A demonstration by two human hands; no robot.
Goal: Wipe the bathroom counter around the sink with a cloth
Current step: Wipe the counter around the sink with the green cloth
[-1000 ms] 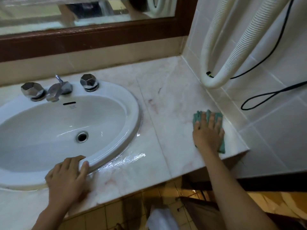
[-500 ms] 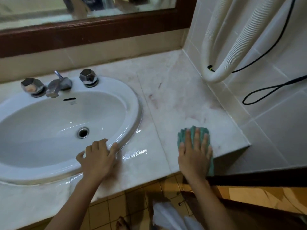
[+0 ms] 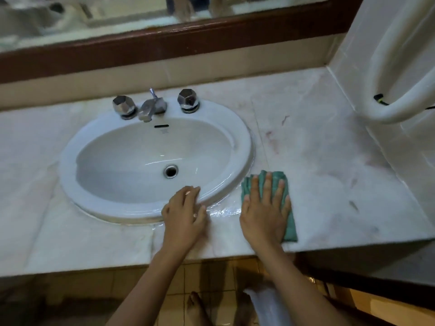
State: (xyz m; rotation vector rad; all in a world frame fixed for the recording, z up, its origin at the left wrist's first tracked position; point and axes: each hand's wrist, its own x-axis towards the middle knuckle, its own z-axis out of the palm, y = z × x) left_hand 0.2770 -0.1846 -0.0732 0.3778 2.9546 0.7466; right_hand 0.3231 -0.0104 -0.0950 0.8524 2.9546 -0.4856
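One cloth [image 3: 291,228] moved beside sink [image 3: 70,177], two knobs [image 3: 124,107] [image 3: 188,101]

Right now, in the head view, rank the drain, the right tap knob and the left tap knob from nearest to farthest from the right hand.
1. drain: in the bottom of the sink, just left of the right hand.
2. right tap knob: on the back rim, right of the spout.
3. left tap knob: on the back rim, beyond the spout on its left.

A wood-framed mirror [image 3: 117,15] hangs above a chrome faucet [image 3: 153,107]; a white hose [image 3: 388,115] loops at right.
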